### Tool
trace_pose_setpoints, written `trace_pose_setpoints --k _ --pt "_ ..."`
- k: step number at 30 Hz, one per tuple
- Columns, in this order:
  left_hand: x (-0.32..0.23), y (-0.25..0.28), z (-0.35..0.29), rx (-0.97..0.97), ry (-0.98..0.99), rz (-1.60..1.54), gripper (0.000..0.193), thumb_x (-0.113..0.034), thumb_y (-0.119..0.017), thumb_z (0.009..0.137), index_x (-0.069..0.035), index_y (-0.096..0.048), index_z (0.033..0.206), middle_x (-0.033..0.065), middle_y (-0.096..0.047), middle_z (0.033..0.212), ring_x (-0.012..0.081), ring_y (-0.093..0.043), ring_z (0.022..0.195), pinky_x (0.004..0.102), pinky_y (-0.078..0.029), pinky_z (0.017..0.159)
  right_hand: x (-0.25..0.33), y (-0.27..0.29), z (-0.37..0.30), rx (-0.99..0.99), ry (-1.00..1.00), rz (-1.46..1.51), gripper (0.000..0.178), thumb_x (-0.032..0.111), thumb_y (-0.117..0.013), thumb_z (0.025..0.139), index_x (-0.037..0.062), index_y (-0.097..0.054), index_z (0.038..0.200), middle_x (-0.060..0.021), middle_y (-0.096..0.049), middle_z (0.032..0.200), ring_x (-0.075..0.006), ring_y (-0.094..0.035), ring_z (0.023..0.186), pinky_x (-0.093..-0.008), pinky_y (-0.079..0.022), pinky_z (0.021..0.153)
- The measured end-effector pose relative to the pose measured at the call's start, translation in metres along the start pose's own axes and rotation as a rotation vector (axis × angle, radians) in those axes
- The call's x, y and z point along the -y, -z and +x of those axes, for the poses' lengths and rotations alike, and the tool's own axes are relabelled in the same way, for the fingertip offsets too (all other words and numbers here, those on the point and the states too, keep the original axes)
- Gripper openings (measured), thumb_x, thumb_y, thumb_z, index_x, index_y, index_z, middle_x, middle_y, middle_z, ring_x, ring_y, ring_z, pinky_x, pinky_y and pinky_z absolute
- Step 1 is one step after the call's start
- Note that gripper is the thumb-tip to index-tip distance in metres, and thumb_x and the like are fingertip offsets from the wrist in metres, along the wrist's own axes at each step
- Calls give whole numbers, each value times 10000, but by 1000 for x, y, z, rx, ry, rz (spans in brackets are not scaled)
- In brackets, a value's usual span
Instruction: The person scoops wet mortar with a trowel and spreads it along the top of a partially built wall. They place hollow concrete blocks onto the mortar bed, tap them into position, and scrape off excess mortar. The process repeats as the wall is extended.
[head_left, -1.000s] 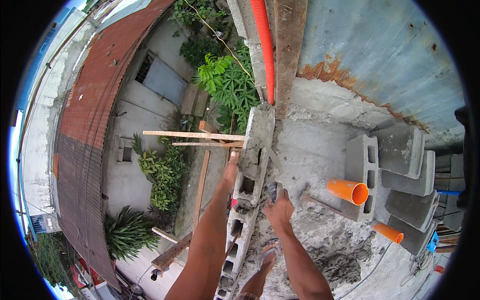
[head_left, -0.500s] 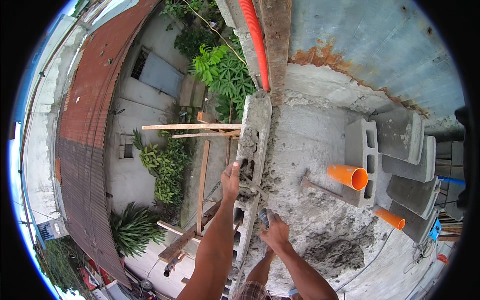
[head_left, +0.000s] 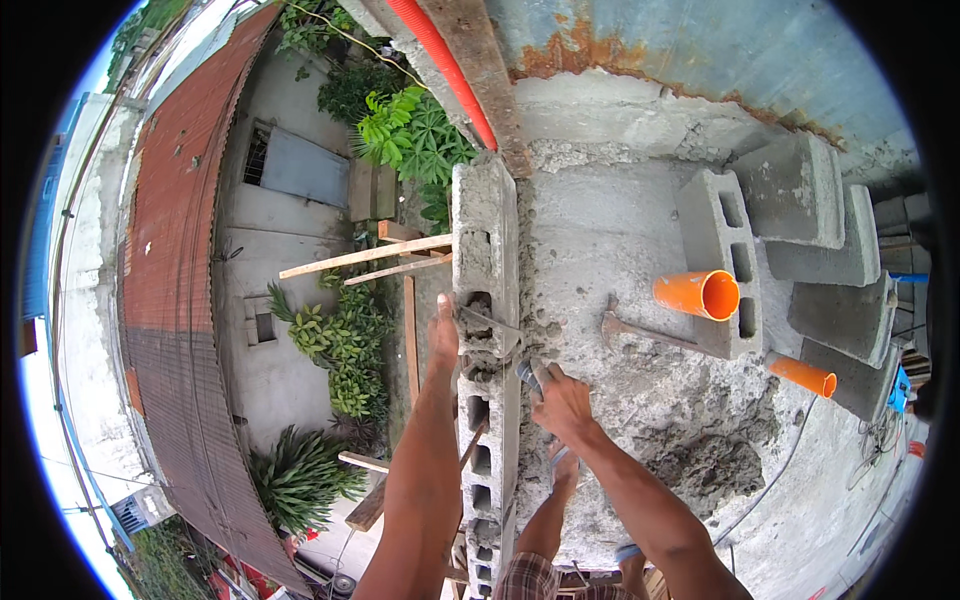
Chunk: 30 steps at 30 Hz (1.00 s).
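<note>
In the head view, a grey metal trowel with a dark handle [head_left: 494, 324] lies across the top of a row of grey hollow concrete blocks [head_left: 485, 195]. Its blade runs on a slant, tip toward the upper left and near the left hand [head_left: 443, 330], heel toward the lower right; the handle bends down from the heel, just past the right edge of the row.

The right hand [head_left: 563, 402] has its fingers curled closed around that handle, so the blade stands ahead of them and to the left. The right forearm rises from the lower right, slanting up and left, back of the hand uppermost. The left forearm comes up steeply from the lower edge; its hand is at the left edge of the blocks, beside the blade tip, one digit pointing up. Whether its fingers hold anything cannot be told.

Right of the row lie a wooden-handled hammer [head_left: 652, 332], an orange plastic pipe [head_left: 690, 293] and a heap of dark grey mortar [head_left: 705, 455].
</note>
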<state>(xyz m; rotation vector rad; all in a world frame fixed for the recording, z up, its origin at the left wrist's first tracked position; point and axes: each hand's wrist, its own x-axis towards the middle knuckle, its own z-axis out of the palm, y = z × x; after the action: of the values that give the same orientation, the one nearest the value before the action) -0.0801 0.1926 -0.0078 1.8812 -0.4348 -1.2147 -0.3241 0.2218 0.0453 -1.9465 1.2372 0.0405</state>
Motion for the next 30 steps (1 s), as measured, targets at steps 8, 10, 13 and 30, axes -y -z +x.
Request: trace_pose_setpoints --k 8,10,13,30 --pt "33 -20 -31 58 -264 418 531 -415 -564 949 42 -613 1214 181 -659 1140 222 -606 1066 336 -435 949 -125 -66 -264 -270 -991 425 376 244 -593 767 36 -573 1079 -285 -633 898 -470 -614 855 -520 -496 736" --pt "24 -38 -49 -121 -301 284 563 -349 -563 951 20 -475 1366 180 -520 1349 264 -488 1250 399 -363 1054 -176 -75 -345 -276 -1164 435 396 379 -594 841 24 -598 1016 -269 -636 854 -453 -612 884 -480 -481 755" --pt "23 -82 -111 -187 -322 104 546 -297 -540 959 1 -426 1402 170 -448 1416 283 -392 1338 440 -304 1104 -257 -94 -430 -304 -1298 370 439 462 -559 876 51 -604 1026 -255 -640 828 -474 -602 890 -492 -478 789" --pt "226 -254 -512 973 349 852 564 -284 -618 940 6 -407 1376 165 -528 1307 274 -525 1205 399 -407 1019 -476 -243 -660 -593 -1291 529 427 385 -642 827 -31 -580 904 -282 -627 773 -482 -607 752 -476 -482 641"
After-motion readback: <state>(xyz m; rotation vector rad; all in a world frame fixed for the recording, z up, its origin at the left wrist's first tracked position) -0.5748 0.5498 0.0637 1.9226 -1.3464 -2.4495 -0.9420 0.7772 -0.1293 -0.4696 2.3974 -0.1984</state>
